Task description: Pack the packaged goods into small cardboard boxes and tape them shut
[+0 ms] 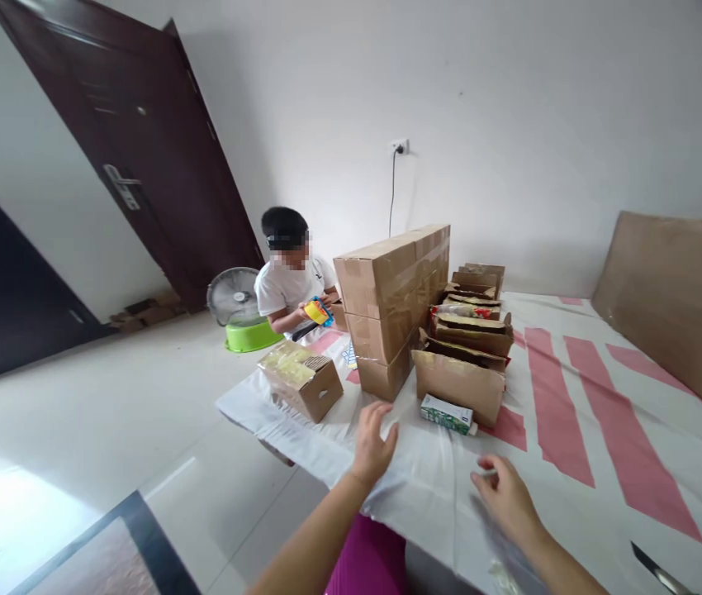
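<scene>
My left hand (376, 442) hovers over the near part of the table, fingers loosely bent and thumb apart, holding nothing. To its right, my right hand (508, 498) is half curled with a gap between thumb and fingers; I see nothing in it. Between and beyond the hands lies a small green and white box (447, 415) against an open cardboard box (459, 384). Just past my left hand rises a stack of taped cardboard boxes (391, 318). A separate taped carton (301, 380) sits left of the stack.
More open cartons (471, 322) line up behind the nearest one. A knife (661, 570) lies at the lower right on the white and red table cover (558, 413). Across the table a person (292, 281) handles a yellow and blue item (317, 311). A large cardboard sheet (679, 306) leans at right.
</scene>
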A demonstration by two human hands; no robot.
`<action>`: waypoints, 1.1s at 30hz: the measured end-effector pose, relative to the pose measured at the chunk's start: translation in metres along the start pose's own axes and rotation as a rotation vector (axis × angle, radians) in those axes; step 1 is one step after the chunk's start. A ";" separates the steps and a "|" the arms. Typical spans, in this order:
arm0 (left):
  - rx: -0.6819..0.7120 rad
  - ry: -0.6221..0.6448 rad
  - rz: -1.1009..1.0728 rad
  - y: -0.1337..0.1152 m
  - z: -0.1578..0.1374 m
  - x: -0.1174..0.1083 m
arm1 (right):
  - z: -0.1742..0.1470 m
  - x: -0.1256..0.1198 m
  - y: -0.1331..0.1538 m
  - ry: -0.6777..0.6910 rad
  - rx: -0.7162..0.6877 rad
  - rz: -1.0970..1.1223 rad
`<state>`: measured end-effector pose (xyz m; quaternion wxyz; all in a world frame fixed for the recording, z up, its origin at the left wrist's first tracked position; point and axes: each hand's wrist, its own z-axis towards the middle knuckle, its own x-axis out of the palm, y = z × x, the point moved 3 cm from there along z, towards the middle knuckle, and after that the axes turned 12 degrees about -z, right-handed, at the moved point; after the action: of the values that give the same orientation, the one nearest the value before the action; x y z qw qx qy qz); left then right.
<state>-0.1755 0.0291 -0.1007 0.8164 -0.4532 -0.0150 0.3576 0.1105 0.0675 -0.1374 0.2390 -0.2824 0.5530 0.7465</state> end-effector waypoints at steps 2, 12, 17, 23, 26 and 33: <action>0.014 -0.174 0.109 -0.003 0.016 -0.047 | -0.022 -0.006 -0.011 0.051 0.012 0.065; -0.251 0.082 0.735 0.036 0.102 -0.161 | -0.068 -0.009 -0.036 0.178 0.117 0.235; -0.200 0.025 0.739 0.026 0.088 -0.152 | -0.072 -0.012 -0.019 0.138 0.117 0.259; -0.068 -0.017 0.674 -0.040 0.042 -0.106 | -0.065 -0.046 -0.027 0.049 0.210 0.312; 0.142 0.007 0.556 -0.099 0.009 -0.060 | -0.063 -0.064 -0.033 -0.019 0.266 0.328; 0.335 0.269 0.295 -0.203 -0.043 0.056 | -0.089 -0.072 -0.007 0.121 -0.078 0.260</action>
<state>-0.0035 -0.0366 0.0097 0.8137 -0.3526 0.2194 0.4066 0.1815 -0.0191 -0.1131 0.0951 -0.2622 0.5688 0.7738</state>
